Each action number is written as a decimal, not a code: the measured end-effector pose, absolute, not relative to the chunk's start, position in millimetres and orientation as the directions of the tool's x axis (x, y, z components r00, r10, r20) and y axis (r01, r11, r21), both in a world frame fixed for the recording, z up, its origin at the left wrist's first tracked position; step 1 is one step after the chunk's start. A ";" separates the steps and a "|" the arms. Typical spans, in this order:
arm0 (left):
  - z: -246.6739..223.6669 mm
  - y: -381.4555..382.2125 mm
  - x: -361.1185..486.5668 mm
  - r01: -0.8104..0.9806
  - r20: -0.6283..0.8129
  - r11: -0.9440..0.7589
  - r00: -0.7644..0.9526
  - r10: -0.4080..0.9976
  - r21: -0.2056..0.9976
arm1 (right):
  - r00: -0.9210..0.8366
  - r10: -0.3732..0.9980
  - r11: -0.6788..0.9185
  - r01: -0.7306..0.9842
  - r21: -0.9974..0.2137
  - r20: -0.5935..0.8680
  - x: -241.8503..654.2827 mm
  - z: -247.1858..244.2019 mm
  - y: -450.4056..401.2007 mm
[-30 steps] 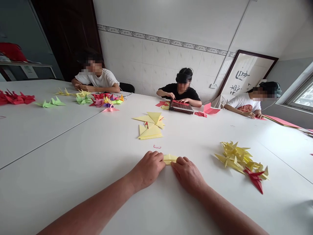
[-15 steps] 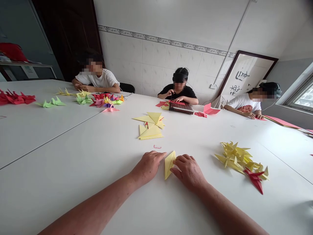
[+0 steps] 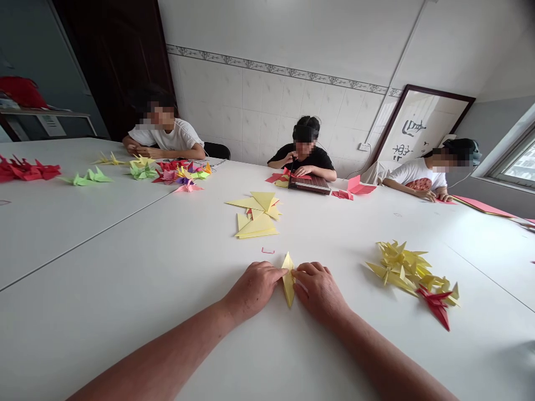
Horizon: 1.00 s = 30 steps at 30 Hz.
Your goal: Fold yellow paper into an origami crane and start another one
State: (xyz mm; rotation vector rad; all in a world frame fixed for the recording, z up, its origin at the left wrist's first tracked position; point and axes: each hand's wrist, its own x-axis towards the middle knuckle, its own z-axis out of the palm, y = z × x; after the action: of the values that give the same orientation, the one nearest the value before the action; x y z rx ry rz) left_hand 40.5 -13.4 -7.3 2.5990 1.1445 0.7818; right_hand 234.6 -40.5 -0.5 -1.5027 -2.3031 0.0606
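A narrow folded piece of yellow paper (image 3: 288, 287) lies on the white table, its long points toward and away from me. My left hand (image 3: 257, 284) is at its left side, fingers together, with the fingertips on the paper's left edge and upper face. From the right, my right hand (image 3: 320, 289) has its bent fingers and thumb against the right edge. Both hands grip the paper between them. Beyond it lies a stack of folded yellow sheets (image 3: 257, 224) with bits of red showing.
Yellow folded cranes (image 3: 403, 264) and a red one (image 3: 437, 305) lie to the right. Colourful cranes (image 3: 184, 171) sit at the far left. Three people sit across the table (image 3: 125, 267), one behind a dark slatted box (image 3: 311, 184).
The yellow paper has turned slightly and looks narrower. My left hand has moved right and now touches it; before, a small gap lay between them. My right hand stays beside the paper.
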 end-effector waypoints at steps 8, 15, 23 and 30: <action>-5.1 -14.0 42.8 0.529 0.533 -0.816 0.632 0.563 0.234 | -0.422 0.835 0.516 0.824 -0.234 0.354 233.1 -2.4 -38.8; -0.6 -11.1 38.6 0.610 0.528 -0.768 0.594 0.607 0.197 | -0.493 0.796 0.575 0.798 -0.182 0.352 233.7 -1.6 -39.5; -1.2 -11.5 39.1 0.577 0.502 -0.797 0.644 0.578 0.178 | -0.512 0.802 0.579 0.792 -0.193 0.307 234.1 5.1 -41.8; -3.3 -12.0 37.4 0.530 0.437 -0.816 0.693 0.573 0.230 | -0.521 0.817 0.569 0.798 -0.198 0.245 236.0 14.2 -47.1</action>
State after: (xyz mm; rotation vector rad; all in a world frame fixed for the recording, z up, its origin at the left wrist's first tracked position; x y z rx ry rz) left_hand 37.4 -12.0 -3.3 2.8113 0.9175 0.7693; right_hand 236.0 -47.1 14.2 -1.3265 -2.4946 0.0863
